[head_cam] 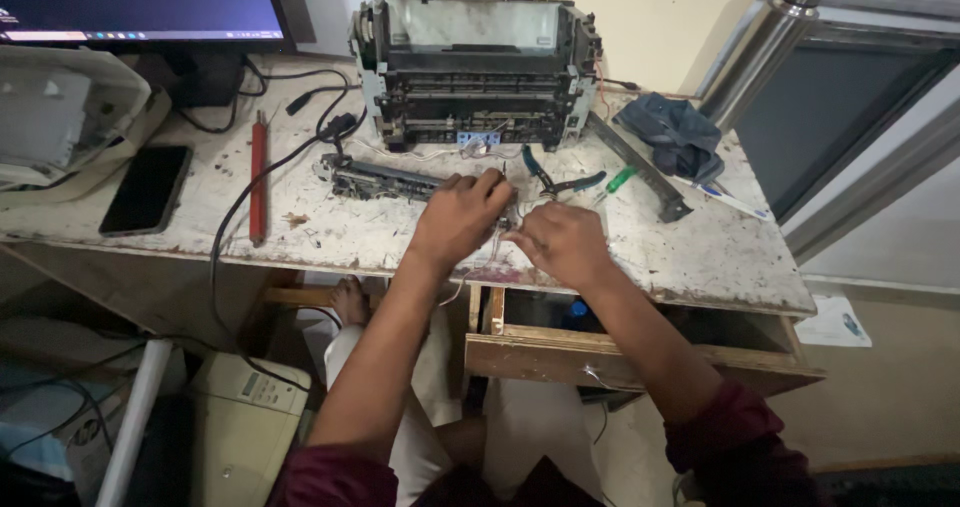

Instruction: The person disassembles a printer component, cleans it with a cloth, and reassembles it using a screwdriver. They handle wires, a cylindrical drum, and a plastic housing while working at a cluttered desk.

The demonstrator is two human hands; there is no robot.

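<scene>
Both hands pinch the long grey assembly [400, 181] on the surface [700, 252] before the printer [475, 67]: left hand [462, 215] should steady, right hand [562, 242] ease wires gently, pliers [555, 177] nearby

A black phone [146, 189] lies at the table's [700, 252] left; a red rod [258, 175] beside it; blue cloth [676, 133] far right; monitor [145, 5] behind.

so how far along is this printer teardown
Done: the printer stands with covers off and frame bare, and a red roller lies out on the table. In hand: both hands, left hand and right hand, work a small wired part beside a long dark assembly. Left: everything is in pieces; pliers lie idle.
</scene>
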